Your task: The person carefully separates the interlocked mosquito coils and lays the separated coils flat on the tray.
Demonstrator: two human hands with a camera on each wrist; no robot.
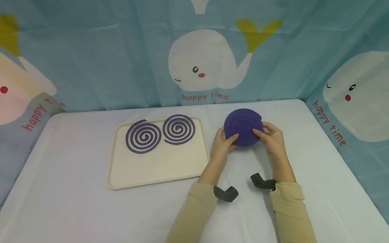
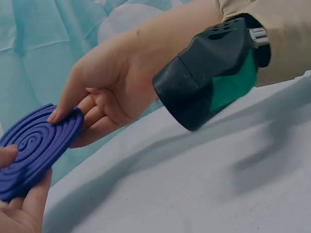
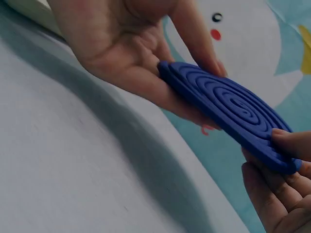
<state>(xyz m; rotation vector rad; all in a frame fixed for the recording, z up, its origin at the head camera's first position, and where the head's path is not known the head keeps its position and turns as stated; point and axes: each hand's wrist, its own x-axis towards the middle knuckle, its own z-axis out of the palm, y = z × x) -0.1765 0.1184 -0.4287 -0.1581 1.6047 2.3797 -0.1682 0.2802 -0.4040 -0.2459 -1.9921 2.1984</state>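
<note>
Blue spiral disc (image 3: 221,104), tilted, pinched by L fingers (image 3: 150,89) & R fingers (image 3: 261,194), bkgd white tbl (image 3: 58,170)

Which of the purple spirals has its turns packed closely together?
The held spiral, pinched by the left hand and right hand. The left spiral and right spiral on the tray show open gaps between their turns.

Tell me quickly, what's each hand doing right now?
Left hand: holding the purple spiral disc at one side.
Right hand: holding the same disc at its other side.

sleeves (image 1: 192,216): tan | wrist mounts (image 1: 226,194): black, bent, perforated | left: green patch (image 2: 237,85), silver buckle (image 2: 259,37)
</note>
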